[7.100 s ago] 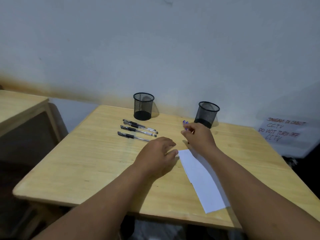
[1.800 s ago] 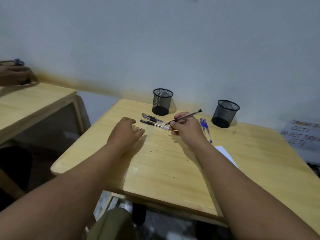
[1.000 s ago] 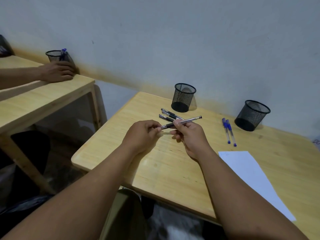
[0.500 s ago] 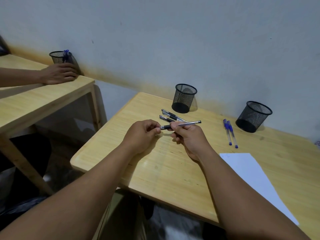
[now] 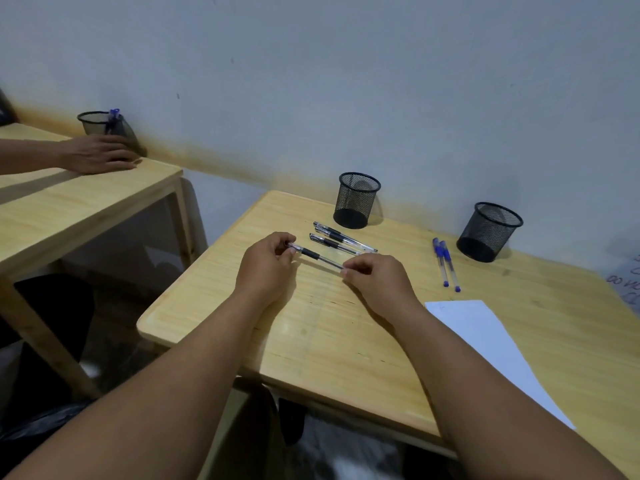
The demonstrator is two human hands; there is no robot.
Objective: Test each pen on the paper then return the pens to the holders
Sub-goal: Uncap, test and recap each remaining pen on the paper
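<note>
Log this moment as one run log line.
left hand and right hand: pinch black pen by its ends | pen holders: empty | paper: untouched

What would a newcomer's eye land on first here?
Both hands, left and right, pinch one black pen by its ends above mid-table. Behind it lie two more black pens, with two blue pens to the right. Two empty mesh holders stand by the wall, and the paper lies front right.
</note>
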